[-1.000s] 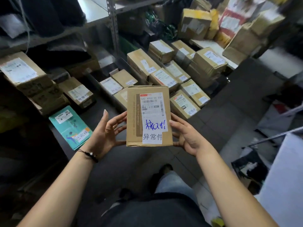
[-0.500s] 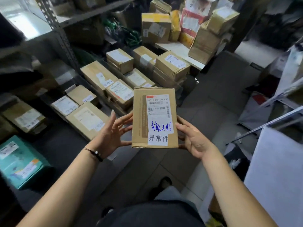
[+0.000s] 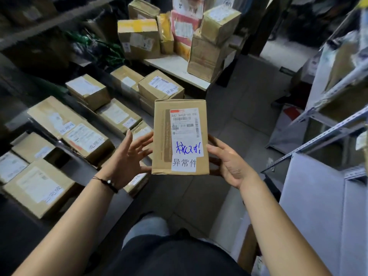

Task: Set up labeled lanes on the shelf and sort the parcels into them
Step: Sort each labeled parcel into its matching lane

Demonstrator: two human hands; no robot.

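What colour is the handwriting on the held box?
Blue handwriting on the box, best in head view.

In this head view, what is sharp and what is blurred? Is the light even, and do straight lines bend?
Head view: the held parcel and its label are sharp; the shelf at upper left and the rack at right are motion-blurred; light is uneven, dim at left, bright on the floor at upper right; the rack's rails seem to bow, a wide-angle effect.

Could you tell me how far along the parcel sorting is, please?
Partly done: tagged cartons already lie in rows on the low shelf. In hand: the 异常件 parcel, between left hand and right hand. Left: shelving it, and probably the stacked parcels at the back.
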